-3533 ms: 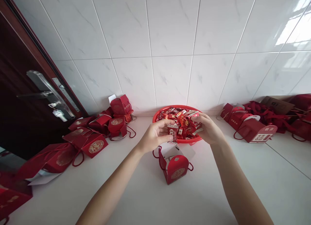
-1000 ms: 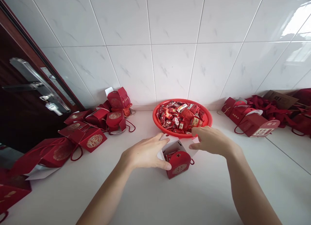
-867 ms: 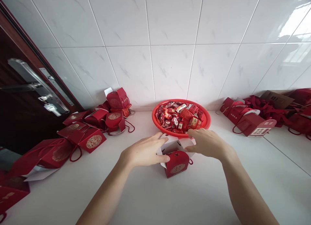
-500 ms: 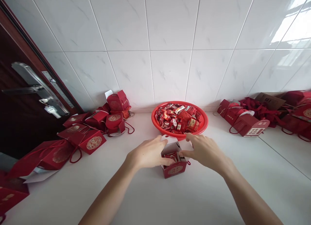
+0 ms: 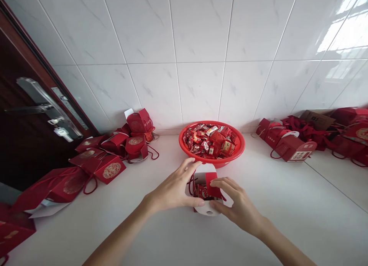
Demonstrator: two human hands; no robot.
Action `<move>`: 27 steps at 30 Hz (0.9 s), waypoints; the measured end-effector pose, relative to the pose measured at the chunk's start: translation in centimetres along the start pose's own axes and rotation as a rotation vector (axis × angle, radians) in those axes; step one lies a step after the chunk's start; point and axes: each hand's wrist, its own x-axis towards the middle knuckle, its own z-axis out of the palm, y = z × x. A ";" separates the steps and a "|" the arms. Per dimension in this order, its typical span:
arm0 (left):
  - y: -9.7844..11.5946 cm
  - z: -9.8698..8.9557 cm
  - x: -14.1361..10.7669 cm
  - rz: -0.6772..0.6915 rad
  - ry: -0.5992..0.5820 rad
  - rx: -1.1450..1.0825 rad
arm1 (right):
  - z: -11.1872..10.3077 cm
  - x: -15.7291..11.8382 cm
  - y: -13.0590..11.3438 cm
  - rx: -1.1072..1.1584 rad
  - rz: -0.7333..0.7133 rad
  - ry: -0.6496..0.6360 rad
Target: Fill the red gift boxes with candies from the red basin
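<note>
A small red box (image 5: 208, 207) with white inner flaps stands at the middle of the white counter, and red-wrapped sweets (image 5: 202, 191) show inside it. My left hand (image 5: 175, 185) curves round the box's left side, its thumb on the near white flap and its fingers at the far flap. On the right side, my right hand (image 5: 238, 204) has a red side flap (image 5: 211, 185) between its fingers and thumb, folded partly over the opening. Just behind the box sits a red plastic basket (image 5: 241, 149) full of wrapped sweets.
Several red boxes (image 5: 110, 169) with cords stand at the left, by a dark door (image 5: 17, 139) with keys in its lock. More red boxes (image 5: 296, 148) and red bags line the right. A tiled wall (image 5: 201, 89) rises behind the counter.
The near flap now lies outward with its white side up, and the right side flap is bent inward. My right hand has moved down and left; my left hand has shifted slightly left.
</note>
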 end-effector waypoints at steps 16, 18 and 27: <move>-2.3 2.8 1.7 0.260 0.229 -0.402 | 0.9 -1.1 2.0 0.175 -0.078 0.124; -2.5 2.6 1.8 0.273 0.236 -0.539 | 0.8 -1.1 2.1 0.192 -0.080 0.113; -1.8 1.6 1.5 0.355 0.180 -0.740 | 1.1 -1.1 1.9 0.170 -0.181 0.083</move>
